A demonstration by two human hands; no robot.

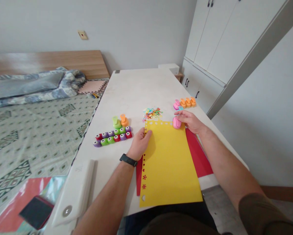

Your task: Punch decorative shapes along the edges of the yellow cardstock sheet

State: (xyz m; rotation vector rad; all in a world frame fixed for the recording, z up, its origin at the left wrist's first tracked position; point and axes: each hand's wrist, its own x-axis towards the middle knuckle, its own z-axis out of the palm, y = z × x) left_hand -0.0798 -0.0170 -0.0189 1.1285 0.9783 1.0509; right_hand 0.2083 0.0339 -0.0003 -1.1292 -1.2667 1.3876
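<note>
A black band (128,160) with a flat face wrapped the wrist just behind the left hand (139,143). Both forearms were bare. A dark olive-brown short sleeve (266,212) covered the right upper arm at 4 o'clock, with matching cloth (176,227) at 6 o'clock.

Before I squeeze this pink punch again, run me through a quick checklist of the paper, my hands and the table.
1. Left hand pressing down on the yellow sheet: ok.
2. Right hand gripping the pink punch at the sheet's far right corner: ok.
3. Sheet edge fully inside the punch's slot: cannot tell, the hand and punch hide it.
4. Sheet fully supported by the table: not ok, the near right corner seems to hang past the edge.
5. Pile of paper scraps clear of the punch: ok, it lies beyond the sheet's far edge.
</note>
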